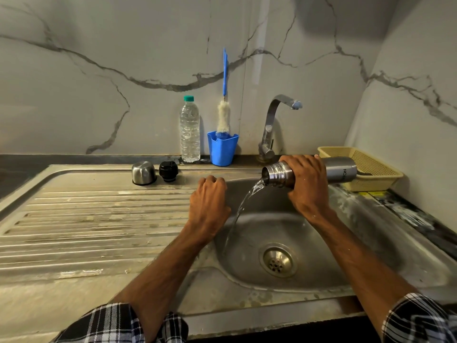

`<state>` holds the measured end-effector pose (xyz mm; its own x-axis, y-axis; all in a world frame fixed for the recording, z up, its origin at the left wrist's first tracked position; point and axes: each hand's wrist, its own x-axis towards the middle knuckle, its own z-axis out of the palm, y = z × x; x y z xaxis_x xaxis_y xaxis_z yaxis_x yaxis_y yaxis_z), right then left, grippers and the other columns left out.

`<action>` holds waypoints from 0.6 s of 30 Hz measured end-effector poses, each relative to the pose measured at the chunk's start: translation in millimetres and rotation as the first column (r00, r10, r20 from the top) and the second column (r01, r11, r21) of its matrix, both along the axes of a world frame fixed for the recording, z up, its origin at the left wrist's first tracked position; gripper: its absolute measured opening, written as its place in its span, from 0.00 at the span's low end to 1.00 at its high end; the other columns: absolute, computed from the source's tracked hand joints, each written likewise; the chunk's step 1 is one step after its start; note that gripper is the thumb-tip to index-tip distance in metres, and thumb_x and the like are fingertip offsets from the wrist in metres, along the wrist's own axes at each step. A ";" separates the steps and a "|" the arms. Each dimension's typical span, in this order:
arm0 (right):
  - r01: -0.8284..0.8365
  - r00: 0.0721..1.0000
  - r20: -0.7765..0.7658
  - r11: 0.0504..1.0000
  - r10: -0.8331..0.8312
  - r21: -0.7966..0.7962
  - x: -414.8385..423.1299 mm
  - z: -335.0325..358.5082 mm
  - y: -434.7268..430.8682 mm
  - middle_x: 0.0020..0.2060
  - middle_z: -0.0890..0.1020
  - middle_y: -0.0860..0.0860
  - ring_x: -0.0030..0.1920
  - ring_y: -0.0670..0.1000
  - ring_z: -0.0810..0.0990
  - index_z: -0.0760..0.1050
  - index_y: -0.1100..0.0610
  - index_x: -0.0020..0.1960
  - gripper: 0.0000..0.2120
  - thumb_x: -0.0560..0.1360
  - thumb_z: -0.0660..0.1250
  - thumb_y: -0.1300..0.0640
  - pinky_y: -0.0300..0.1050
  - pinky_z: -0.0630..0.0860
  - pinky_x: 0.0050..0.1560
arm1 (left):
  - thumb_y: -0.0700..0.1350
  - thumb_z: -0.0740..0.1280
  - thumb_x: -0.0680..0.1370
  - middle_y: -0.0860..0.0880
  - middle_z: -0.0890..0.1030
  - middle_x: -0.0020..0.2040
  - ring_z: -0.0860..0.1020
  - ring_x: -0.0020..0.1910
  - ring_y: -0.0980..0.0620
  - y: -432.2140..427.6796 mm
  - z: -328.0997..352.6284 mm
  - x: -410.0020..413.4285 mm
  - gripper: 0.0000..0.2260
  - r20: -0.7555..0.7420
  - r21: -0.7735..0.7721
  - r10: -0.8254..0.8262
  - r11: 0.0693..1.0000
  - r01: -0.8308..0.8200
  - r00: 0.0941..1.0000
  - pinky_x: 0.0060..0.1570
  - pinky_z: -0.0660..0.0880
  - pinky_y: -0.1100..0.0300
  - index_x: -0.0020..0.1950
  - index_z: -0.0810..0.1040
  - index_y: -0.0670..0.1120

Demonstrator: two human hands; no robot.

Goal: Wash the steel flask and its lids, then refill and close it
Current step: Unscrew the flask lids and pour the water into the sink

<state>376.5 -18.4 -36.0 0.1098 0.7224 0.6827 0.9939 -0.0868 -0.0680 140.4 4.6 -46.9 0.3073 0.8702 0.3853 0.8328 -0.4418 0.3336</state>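
Observation:
My right hand grips the steel flask around its middle, holding it on its side over the sink basin. Its open threaded mouth points left and a stream of water pours from it into the basin. My left hand hangs over the basin's left edge with fingers curled and nothing in it. The steel cup lid stands upside down on the drainboard's back edge, with the black inner stopper right beside it.
A tap rises behind the basin, with no water running from it. A blue cup holding a bottle brush and a clear water bottle stand at the wall. A yellow basket sits at the right. The ribbed drainboard spreads left.

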 end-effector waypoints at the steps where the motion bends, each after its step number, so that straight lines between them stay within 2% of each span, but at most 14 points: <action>1: 0.001 1.000 0.006 1.000 -0.001 0.001 0.0 -0.1 -0.3 0.62 0.78 0.52 0.66 0.56 0.73 0.73 0.52 0.69 0.40 0.59 0.81 0.63 0.58 0.59 0.76 | 0.40 0.72 0.76 0.45 0.74 0.66 0.71 0.66 0.46 -0.3 0.3 0.0 0.19 0.002 -0.002 0.000 1.000 0.000 1.000 0.61 0.75 0.53 0.66 0.74 0.45; 18: 0.013 1.000 0.025 1.000 -0.013 -0.003 -3.8 3.0 -2.2 0.64 0.78 0.54 0.67 0.58 0.71 0.73 0.54 0.70 0.40 0.60 0.81 0.64 0.59 0.57 0.76 | 0.41 0.72 0.76 0.45 0.74 0.66 0.71 0.65 0.46 -2.7 3.5 -1.0 0.18 0.000 0.001 -0.006 1.000 0.006 1.000 0.60 0.75 0.53 0.65 0.74 0.45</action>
